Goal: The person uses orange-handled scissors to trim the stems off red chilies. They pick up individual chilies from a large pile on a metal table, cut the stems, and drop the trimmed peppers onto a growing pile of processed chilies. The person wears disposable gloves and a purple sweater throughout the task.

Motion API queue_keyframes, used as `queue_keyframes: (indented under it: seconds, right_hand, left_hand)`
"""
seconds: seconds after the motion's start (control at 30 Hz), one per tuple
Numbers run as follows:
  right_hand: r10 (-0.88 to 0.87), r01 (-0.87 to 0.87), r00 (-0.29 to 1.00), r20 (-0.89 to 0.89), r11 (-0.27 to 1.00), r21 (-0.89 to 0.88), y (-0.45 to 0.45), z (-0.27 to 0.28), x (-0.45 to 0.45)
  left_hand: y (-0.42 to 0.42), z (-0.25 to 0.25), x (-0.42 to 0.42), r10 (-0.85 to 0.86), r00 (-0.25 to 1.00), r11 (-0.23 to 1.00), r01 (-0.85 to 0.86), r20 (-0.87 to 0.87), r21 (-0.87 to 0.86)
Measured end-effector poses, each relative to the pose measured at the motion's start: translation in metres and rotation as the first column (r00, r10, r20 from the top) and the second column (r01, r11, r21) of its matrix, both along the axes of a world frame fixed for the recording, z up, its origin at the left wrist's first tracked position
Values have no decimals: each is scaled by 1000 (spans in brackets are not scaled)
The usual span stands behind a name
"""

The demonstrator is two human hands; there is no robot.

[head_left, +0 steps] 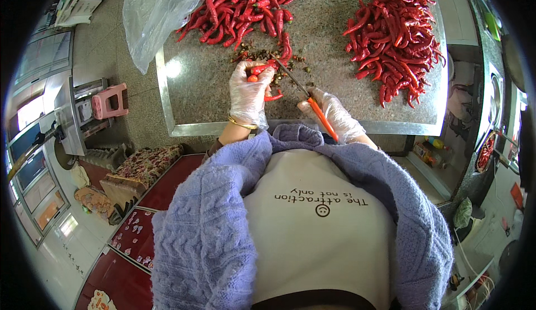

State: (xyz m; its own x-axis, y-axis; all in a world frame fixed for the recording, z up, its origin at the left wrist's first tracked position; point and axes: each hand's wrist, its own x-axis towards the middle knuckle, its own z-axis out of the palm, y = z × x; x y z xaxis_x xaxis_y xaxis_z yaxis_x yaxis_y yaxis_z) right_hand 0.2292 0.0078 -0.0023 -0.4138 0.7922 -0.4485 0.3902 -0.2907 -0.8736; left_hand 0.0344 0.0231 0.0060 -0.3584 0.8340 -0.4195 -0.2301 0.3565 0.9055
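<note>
In a clear plastic glove, my left hand point(250, 90) grips several red chili peppers point(260, 69). My right hand point(333, 111), gloved the same way, is closed around the orange handle of a tool with a long thin metal blade, likely a knife point(317, 111). Its tip lies just right of the held peppers, over dark stem scraps point(297, 63) on the speckled stone countertop point(322, 37). One heap of red chilies point(234, 10) is beyond my left hand, and a larger heap point(395, 37) lies farther right.
A clear plastic bag point(163, 12) overhangs the counter's left corner. Metal trim point(201, 129) edges the counter close to my body. A pink plastic stool point(109, 101) stands at left. At far right, a basket of red peppers point(485, 151) is near a sink.
</note>
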Motion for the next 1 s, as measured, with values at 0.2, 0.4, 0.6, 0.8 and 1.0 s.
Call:
queue_keyframes:
  seconds: [0.2, 0.4, 0.6, 0.8, 1.0]
  right_hand:
    - [-23, 4, 997, -73, 969, -247, -4, 5, -2]
    - [-74, 43, 987, -142, 976, -213, -7, 3, 0]
    - [-70, 57, 995, -72, 984, -168, -12, 2, 7]
    - [64, -87, 988, 138, 982, 169, -19, 19, 24]
    - [1, -80, 954, 300, 965, 251, -14, 45, 27]
  left_hand:
    - [-7, -11, -29, -43, 946, 995, 69, 322, -69]
    - [-16, 5, -41, -164, 577, 982, 173, 800, 76]
    - [-9, 8, -39, -247, 471, 962, 220, 847, 158]
    - [2, 25, -22, -227, 789, 971, 225, 571, 75]
    - [8, 42, -2, -264, 947, 962, 273, 181, -23]
